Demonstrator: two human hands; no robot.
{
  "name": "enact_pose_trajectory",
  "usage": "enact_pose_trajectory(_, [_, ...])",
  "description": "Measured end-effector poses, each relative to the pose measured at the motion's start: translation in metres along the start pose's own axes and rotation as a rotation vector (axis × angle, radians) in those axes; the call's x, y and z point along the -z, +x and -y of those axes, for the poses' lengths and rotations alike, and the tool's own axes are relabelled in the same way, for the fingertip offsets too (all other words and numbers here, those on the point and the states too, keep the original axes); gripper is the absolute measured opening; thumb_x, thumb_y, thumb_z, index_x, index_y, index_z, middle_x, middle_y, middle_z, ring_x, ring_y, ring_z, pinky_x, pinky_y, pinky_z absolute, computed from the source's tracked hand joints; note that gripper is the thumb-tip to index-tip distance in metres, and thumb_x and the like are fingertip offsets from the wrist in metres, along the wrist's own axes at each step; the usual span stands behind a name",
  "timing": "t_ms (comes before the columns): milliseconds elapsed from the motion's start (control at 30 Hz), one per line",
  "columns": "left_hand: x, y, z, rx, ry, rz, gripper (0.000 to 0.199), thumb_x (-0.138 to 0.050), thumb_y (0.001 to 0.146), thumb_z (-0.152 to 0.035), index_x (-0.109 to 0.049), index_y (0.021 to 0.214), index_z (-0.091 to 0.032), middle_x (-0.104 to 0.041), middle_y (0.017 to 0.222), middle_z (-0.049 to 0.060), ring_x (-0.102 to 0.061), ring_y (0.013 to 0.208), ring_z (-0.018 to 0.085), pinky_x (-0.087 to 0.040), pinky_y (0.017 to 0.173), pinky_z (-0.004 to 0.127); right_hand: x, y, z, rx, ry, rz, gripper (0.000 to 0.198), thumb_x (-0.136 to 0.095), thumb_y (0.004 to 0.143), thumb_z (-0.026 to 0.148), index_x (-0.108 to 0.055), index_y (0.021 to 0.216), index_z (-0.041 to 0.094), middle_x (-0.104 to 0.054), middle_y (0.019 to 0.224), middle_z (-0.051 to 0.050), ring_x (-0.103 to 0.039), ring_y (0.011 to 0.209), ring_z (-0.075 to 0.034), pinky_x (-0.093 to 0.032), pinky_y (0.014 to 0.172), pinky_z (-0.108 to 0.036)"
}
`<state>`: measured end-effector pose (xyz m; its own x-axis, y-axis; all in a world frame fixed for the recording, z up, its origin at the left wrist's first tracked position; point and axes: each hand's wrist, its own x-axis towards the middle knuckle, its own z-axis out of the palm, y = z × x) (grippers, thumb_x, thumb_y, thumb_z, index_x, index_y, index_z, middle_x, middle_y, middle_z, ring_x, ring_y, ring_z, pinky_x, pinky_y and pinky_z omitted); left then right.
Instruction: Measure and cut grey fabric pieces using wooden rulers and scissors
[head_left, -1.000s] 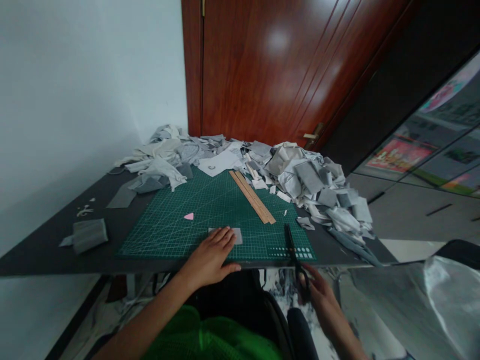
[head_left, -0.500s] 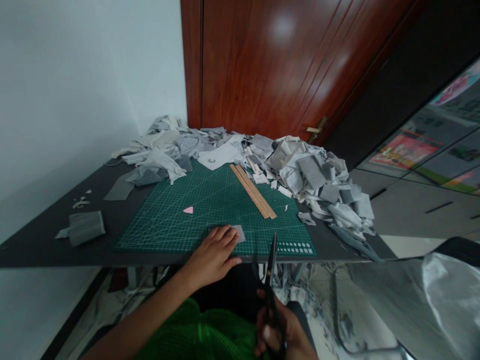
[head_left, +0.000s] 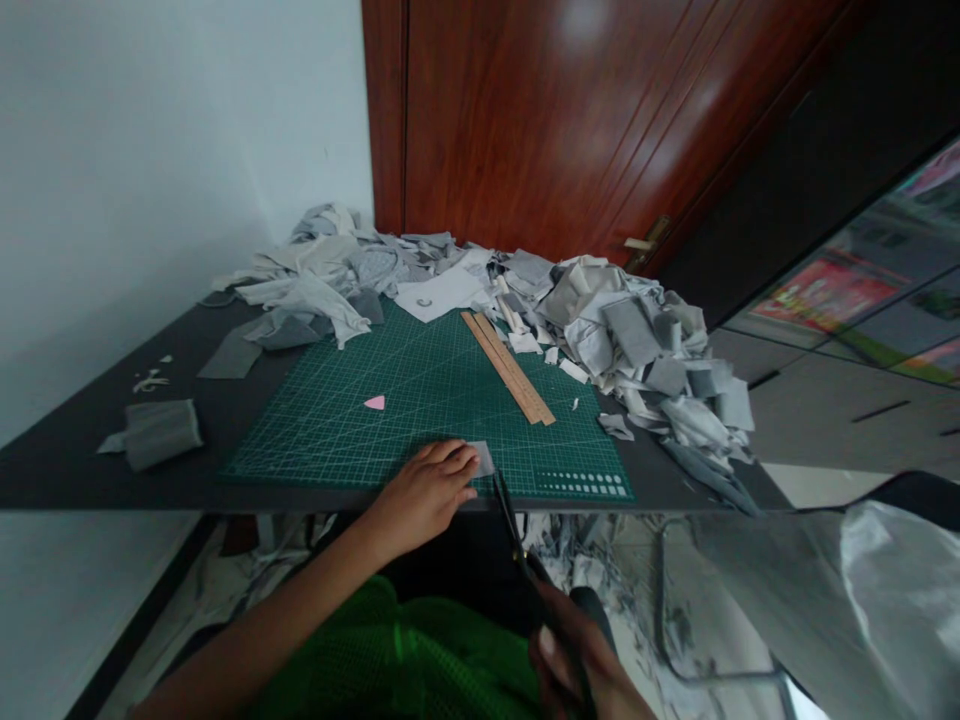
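My left hand (head_left: 429, 490) lies at the front edge of the green cutting mat (head_left: 322, 440), fingers stretched out and flat over a small grey fabric piece (head_left: 483, 459). Part of that piece is hidden under the fingertips. My right hand (head_left: 581, 650) is wrapped round the handles of black scissors (head_left: 517, 545). The scissors' tip is close by the right edge of the grey piece; whether it touches cannot be made out. Further back on the mat lies a small pink pointed piece (head_left: 375, 402). Two wooden rulers (head_left: 510, 370) rest side by side, slanting, at the mat's right.
Heaps of grey and white fabric scraps (head_left: 637, 330) run along the back and right of the dark table (head_left: 82, 400). A folded grey cloth (head_left: 161, 433) lies at the left. A silvery covered chair (head_left: 810, 580) stands at right. Behind is a wooden door (head_left: 510, 120).
My right hand has brought the scissors leftward, their tip now near the grey piece. My left hand stays on that piece. The view has tilted slightly.
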<state>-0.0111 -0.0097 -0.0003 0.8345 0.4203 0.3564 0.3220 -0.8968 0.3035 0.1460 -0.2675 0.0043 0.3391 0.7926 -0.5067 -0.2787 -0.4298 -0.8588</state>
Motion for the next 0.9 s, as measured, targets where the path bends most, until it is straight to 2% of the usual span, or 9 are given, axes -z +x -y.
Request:
enact_pose_trajectory(100, [0.000, -0.001, 0.001, -0.010, 0.005, 0.001, 0.037, -0.050, 0.104, -0.029, -0.056, 0.140, -0.023, -0.062, 0.140, 0.009, -0.048, 0.139, 0.028, -0.042, 0.114, 0.048, -0.013, 0.003, 0.008, -0.019, 0.002, -0.023, 0.089, -0.079, 0.072, 0.072, -0.057, 0.142, 0.022, -0.059, 0.067, 0.003, -0.052, 0.049, -0.012, -0.041, 0.046, -0.023])
enact_pose_trajectory(233, [0.000, -0.001, 0.000, -0.009, 0.019, 0.004, 0.037, -0.052, 0.103, -0.029, -0.057, 0.139, -0.022, -0.063, 0.140, 0.008, -0.048, 0.140, 0.028, -0.041, 0.114, 0.048, -0.021, 0.016, 0.020, -0.004, -0.028, 0.123, 0.092, -0.074, 0.078, 0.072, -0.052, 0.147, 0.016, -0.049, 0.053, 0.009, -0.042, 0.041, -0.010, -0.038, 0.041, -0.021])
enact_pose_trajectory(300, [0.000, -0.002, 0.000, -0.007, 0.031, 0.010, 0.036, -0.053, 0.103, -0.028, -0.057, 0.138, -0.021, -0.063, 0.140, 0.008, -0.048, 0.139, 0.028, -0.041, 0.114, 0.047, -0.021, 0.021, 0.023, -0.018, -0.028, 0.152, 0.092, -0.074, 0.078, 0.072, -0.051, 0.147, 0.015, -0.047, 0.051, 0.010, -0.039, 0.039, -0.008, -0.036, 0.038, -0.019])
enact_pose_trajectory(600, [0.001, -0.001, 0.001, -0.008, 0.030, 0.025, 0.039, -0.053, 0.103, -0.029, -0.057, 0.140, -0.021, -0.062, 0.143, 0.009, -0.048, 0.140, 0.028, -0.041, 0.114, 0.048, -0.022, 0.021, 0.008, -0.013, 0.032, 0.061, 0.096, -0.077, 0.078, 0.068, -0.043, 0.151, 0.016, -0.046, 0.055, 0.011, -0.040, 0.040, -0.007, -0.035, 0.038, -0.018])
enact_pose_trajectory(900, [-0.002, -0.001, 0.003, -0.015, 0.057, 0.036, 0.039, -0.054, 0.103, -0.031, -0.058, 0.139, -0.018, -0.061, 0.144, 0.010, -0.047, 0.140, 0.029, -0.040, 0.115, 0.047, -0.020, 0.022, 0.005, 0.010, 0.023, 0.100, 0.093, -0.075, 0.080, 0.068, -0.042, 0.152, 0.019, -0.051, 0.067, 0.008, -0.040, 0.045, -0.007, -0.036, 0.037, -0.017])
